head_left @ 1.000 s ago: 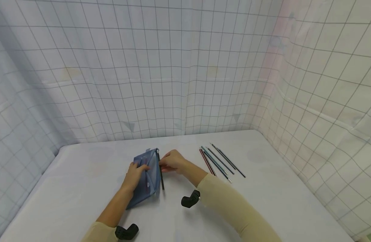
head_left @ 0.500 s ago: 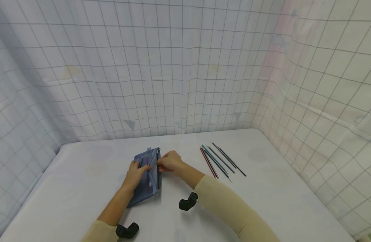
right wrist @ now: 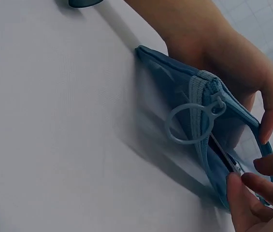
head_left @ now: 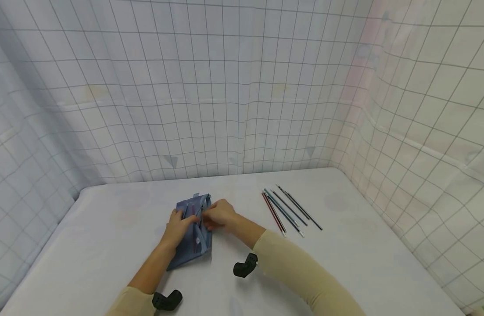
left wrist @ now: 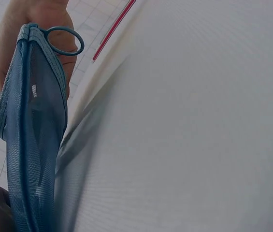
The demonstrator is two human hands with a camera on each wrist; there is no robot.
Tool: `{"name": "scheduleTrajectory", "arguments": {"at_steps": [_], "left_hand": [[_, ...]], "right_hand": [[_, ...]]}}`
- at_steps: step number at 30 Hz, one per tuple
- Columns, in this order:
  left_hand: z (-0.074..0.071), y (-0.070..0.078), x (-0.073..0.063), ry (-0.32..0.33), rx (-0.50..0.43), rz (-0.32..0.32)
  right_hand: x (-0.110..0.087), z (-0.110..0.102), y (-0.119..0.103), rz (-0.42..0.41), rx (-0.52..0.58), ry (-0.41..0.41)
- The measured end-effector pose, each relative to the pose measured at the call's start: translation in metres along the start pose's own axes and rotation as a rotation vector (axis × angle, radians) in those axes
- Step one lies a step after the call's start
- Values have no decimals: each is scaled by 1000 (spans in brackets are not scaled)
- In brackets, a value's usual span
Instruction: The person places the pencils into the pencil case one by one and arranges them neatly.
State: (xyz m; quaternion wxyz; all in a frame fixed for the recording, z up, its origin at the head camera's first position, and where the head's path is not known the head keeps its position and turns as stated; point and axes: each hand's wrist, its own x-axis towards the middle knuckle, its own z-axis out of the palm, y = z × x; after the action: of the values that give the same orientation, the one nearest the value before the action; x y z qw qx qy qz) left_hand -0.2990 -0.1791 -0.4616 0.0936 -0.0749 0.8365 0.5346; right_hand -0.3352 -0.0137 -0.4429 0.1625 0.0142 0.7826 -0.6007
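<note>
My left hand [head_left: 176, 230] grips a blue mesh zipper pouch [head_left: 189, 251], its thumb at the mouth and its fingers along the far side. The pouch stands tilted on the table with its zipped edge parted. At that opening my right hand [head_left: 221, 215] pinches the end of a dark pencil [right wrist: 222, 152], most of which lies within the pouch. The right wrist view shows a ring-shaped zipper pull [right wrist: 190, 141] hanging at the near end of the zip. Something reddish shows faintly through the mesh in the head view.
To the right on the white table [head_left: 344, 263], several pencils lie loosely side by side: a red pencil [head_left: 274, 213], a teal pencil [head_left: 283, 206] and dark ones. White gridded curtains [head_left: 210, 109] close in the back and sides.
The dark pencil has passed from alongside the pouch's outer edge into its mouth, carried slightly left by my right hand. The pouch opening looks wider now. My left hand keeps its grip.
</note>
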Motion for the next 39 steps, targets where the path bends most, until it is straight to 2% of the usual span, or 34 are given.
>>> {"name": "scheduleTrajectory", "arguments": {"at_steps": [7, 13, 24, 31, 39], "left_hand": [[-6, 1, 1, 8, -25, 2], [-6, 0, 5, 18, -38, 10], [-3, -6, 8, 17, -41, 26], [-2, -6, 6, 9, -49, 43], [-8, -2, 6, 30, -35, 50]], "right_hand": [[2, -5, -5, -79, -88, -37], [2, -17, -7, -112, -153, -64], [-6, -56, 1, -169, -248, -54], [-9, -85, 8, -191, -330, -13], [-11, -115, 9, -205, -366, 29]]}}
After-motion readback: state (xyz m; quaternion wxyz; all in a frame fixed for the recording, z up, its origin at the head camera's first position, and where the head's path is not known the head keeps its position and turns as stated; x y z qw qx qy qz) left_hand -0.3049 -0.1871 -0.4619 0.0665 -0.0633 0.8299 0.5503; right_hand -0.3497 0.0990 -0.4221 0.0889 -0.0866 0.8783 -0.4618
